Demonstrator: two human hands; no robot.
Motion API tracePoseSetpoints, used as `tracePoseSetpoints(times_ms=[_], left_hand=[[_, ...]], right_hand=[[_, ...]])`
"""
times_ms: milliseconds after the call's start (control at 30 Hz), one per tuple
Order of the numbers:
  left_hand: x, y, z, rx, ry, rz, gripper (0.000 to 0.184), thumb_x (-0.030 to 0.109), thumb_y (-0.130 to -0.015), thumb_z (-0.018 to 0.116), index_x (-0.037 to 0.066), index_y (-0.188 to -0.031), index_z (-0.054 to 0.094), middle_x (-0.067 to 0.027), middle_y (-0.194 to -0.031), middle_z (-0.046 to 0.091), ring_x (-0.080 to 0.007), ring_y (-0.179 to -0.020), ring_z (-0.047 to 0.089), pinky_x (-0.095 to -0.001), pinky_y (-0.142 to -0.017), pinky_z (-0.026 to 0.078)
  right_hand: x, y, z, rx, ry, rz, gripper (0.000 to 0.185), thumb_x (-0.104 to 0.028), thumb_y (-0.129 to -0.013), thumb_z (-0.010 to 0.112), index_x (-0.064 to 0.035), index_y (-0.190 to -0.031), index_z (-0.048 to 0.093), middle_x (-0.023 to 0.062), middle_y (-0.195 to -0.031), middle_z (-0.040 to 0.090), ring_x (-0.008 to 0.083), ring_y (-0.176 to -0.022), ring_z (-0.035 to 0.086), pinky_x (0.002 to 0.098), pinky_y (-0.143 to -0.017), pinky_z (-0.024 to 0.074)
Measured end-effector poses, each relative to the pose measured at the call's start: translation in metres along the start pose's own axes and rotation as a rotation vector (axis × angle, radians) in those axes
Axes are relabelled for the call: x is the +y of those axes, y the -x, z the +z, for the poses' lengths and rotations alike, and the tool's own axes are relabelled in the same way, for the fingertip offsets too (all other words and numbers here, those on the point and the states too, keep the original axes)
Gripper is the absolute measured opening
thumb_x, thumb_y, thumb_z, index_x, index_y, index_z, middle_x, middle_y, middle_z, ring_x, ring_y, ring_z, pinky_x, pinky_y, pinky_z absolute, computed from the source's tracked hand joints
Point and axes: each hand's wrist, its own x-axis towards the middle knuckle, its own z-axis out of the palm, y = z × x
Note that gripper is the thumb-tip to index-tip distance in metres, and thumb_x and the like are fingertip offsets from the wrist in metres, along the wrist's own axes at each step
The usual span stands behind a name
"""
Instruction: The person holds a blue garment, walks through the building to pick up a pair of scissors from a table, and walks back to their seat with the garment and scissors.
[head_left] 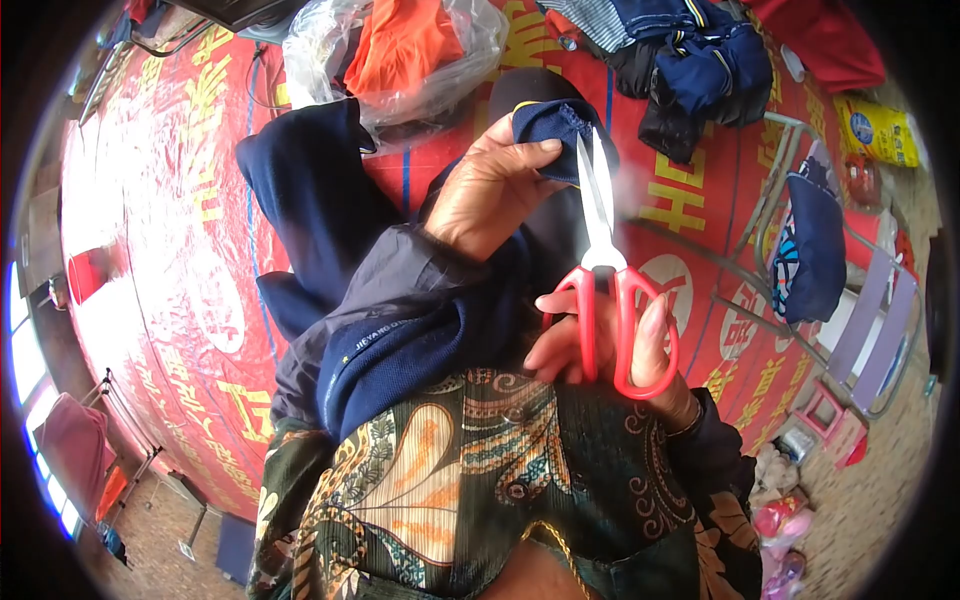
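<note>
My left hand (492, 188) pinches the end of a navy knit garment (545, 130) between thumb and fingers, holding it up. A yellow line edges the raised part, and a frayed patch shows near its tip. Fingers of my right hand (650, 335) are through the red handles of a pair of scissors (600, 255). The blades point away from me and stand slightly apart, their tips at the raised cloth. Whether they touch it I cannot tell. More navy knit cloth (400, 355) with small white lettering lies over my left forearm and lap.
Red sheeting (210, 290) with yellow characters spreads ahead. A clear plastic bag (325, 45) holding orange cloth lies at the far side, with dark clothes (700, 70) to its right. A folding chair (870, 330) stands at right, near a navy cushion-like bundle (812, 245).
</note>
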Motion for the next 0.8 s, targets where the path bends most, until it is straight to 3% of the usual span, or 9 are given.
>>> tracePoseSetpoints(times_ms=[133,200,233,300,567,800], left_hand=[[-0.001,-0.001,-0.002,0.008,-0.038,0.011,0.025,-0.002,-0.086,0.057,0.002,-0.111,0.060,-0.0065,-0.102,0.067,-0.0175,-0.094,0.064,-0.0358,-0.090,0.049],[-0.002,-0.002,-0.003,0.012,-0.055,0.012,0.025,-0.003,-0.086,0.057,0.002,-0.111,0.060,-0.0062,-0.102,0.067,-0.0174,-0.094,0.064,-0.0356,-0.089,0.049],[-0.002,-0.002,-0.003,0.015,-0.070,0.014,0.025,-0.003,-0.086,0.057,0.002,-0.110,0.060,-0.0059,-0.102,0.067,-0.0173,-0.094,0.064,-0.0355,-0.089,0.050],[-0.003,-0.001,-0.005,0.011,-0.078,0.015,0.025,-0.003,-0.086,0.057,0.003,-0.110,0.060,-0.0058,-0.102,0.067,-0.0171,-0.094,0.064,-0.0355,-0.089,0.050],[-0.006,0.001,-0.003,0.004,-0.114,0.010,0.025,-0.003,-0.086,0.058,0.004,-0.109,0.062,-0.0055,-0.103,0.067,-0.0167,-0.094,0.064,-0.0354,-0.088,0.050],[-0.009,0.000,-0.006,-0.006,-0.051,-0.092,0.022,0.004,-0.088,0.059,0.005,-0.110,0.060,-0.0035,-0.101,0.068,-0.0149,-0.091,0.064,-0.0321,-0.080,0.051]], right_hand=[[0.000,-0.002,0.004,0.030,-0.001,-0.003,0.097,-0.081,-0.080,0.024,-0.0027,-0.135,0.038,0.0169,-0.107,0.065,0.0182,-0.091,0.066,0.0220,-0.071,0.0473],[0.001,-0.003,0.009,0.178,0.063,0.030,0.111,-0.091,-0.068,0.014,-0.0045,-0.131,0.045,0.0168,-0.096,0.067,0.0181,-0.078,0.065,0.0213,-0.062,0.0454],[0.002,-0.002,0.007,0.179,0.061,0.029,0.111,-0.091,-0.068,0.014,-0.0045,-0.131,0.045,0.0168,-0.096,0.067,0.0181,-0.078,0.065,0.0213,-0.062,0.0454],[0.007,-0.003,0.000,0.063,-0.016,-0.056,0.098,-0.081,-0.080,0.024,-0.0006,-0.133,0.039,0.0180,-0.103,0.066,0.0193,-0.084,0.068,0.0210,-0.065,0.0479],[0.016,-0.006,-0.003,0.087,0.019,-0.138,0.096,-0.080,-0.081,0.026,0.0006,-0.131,0.041,0.0182,-0.100,0.066,0.0191,-0.077,0.068,0.0203,-0.057,0.0473],[0.019,-0.005,-0.005,0.097,0.054,-0.156,0.096,-0.080,-0.081,0.025,0.0007,-0.130,0.042,0.0170,-0.098,0.067,0.0161,-0.070,0.065,0.0205,-0.057,0.0467]])
